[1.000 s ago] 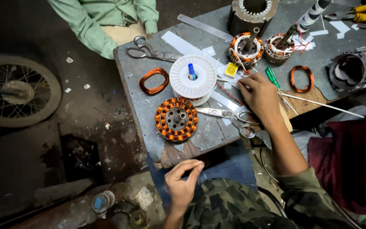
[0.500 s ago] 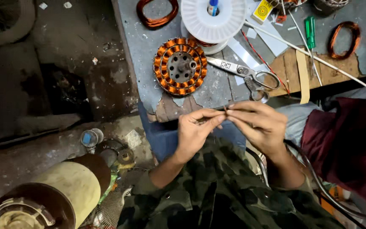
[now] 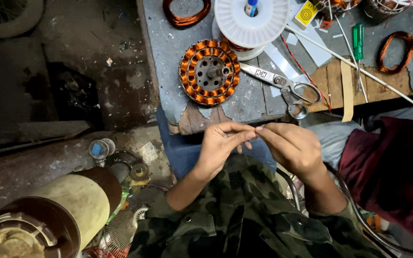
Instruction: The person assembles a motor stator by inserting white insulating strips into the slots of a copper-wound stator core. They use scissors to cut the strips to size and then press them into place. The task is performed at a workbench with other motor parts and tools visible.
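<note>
Here we are bringing our left hand (image 3: 221, 145) and right hand (image 3: 290, 145) together, fingertips pinching something too small to tell; the stator (image 3: 209, 72) is lying at 12 o'clock.

Single head-worn camera, aimed steeply down, nearly straight. Close range: left hand (image 3: 221, 143) and right hand (image 3: 290, 145) sit at frame centre, just below the near edge of the workbench (image 3: 168, 62). The bench fills the upper frame, the workshop floor (image 3: 58, 95) the left side, the camouflage garment (image 3: 244, 215) the bottom.
</note>
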